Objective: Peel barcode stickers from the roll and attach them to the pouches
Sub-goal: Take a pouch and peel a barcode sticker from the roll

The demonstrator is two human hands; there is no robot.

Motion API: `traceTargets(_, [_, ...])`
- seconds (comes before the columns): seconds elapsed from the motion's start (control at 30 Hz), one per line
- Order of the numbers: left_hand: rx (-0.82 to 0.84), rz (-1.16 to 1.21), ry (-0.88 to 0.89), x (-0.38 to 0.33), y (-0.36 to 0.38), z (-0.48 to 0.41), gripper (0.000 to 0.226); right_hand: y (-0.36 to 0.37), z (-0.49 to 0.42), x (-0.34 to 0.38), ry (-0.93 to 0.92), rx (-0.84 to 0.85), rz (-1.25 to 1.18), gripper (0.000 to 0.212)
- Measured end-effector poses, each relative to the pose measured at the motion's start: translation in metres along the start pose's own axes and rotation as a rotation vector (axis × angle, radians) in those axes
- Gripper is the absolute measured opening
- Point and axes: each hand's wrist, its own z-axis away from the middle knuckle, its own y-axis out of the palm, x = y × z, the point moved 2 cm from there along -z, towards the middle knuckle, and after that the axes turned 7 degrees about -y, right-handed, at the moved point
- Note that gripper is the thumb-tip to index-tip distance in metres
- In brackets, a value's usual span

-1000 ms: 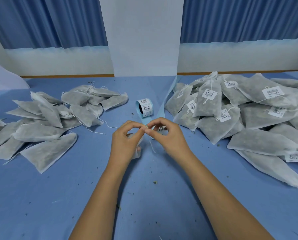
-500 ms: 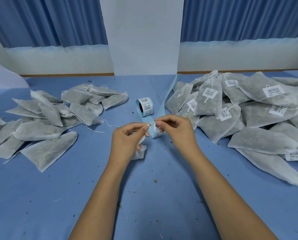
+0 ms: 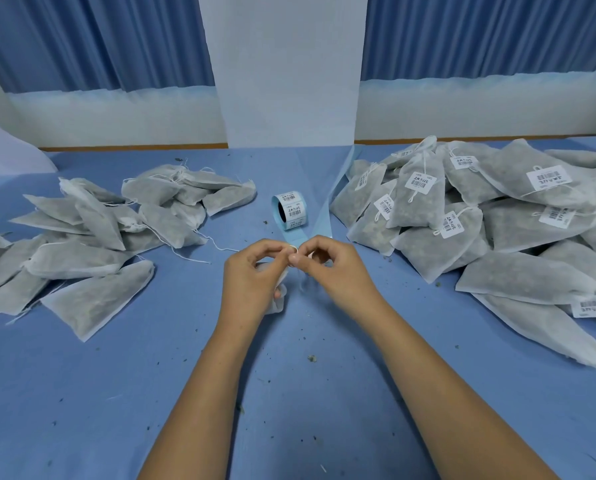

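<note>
- Barcode stickers roll [image 3: 289,211] stands on edge on the table [image 3: 289,393] at 12 o'clock from the hands. Its blue backing strip [image 3: 338,188] runs down to the fingertips.
- The left hand [image 3: 255,271] grips a small pouch [image 3: 277,299] in curled fingers.
- The right hand [image 3: 334,268] pinches the strip's end, with its thumb tip touching the left hand's. Whether a sticker is already peeled free is too small to tell.
- Done: the labelled pile [image 3: 462,216] at 2 o'clock, where many pouches show white barcodes.
- Left: the unlabelled pile [image 3: 92,244] at 10 o'clock, none with a visible sticker.
- Judgement: the task is perhaps half done. The held pouch is at the peel-or-stick step, and many bare pouches remain.
</note>
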Motion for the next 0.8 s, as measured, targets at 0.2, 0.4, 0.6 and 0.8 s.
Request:
traceTargets(0.2, [0.252,0.219,-0.279,0.001,0.003,0.000,0.018,-0.007,-0.003,0.001,-0.193,-0.090,0.201,0.012])
traceTargets(0.4, [0.257,0.454,-0.422,0.000,0.000,0.001,0.017,-0.005,0.001,0.007,-0.258,-0.135,0.092,0.014])
traceTargets(0.6, [0.226,0.389,-0.398,-0.002,0.001,0.003,0.022,-0.003,0.005,0.012,-0.382,-0.168,0.272,0.012])
traceTargets(0.8, [0.164,0.256,-0.322,-0.003,0.002,0.005,0.013,-0.008,0.002,0.003,-0.126,-0.180,0.139,0.006])
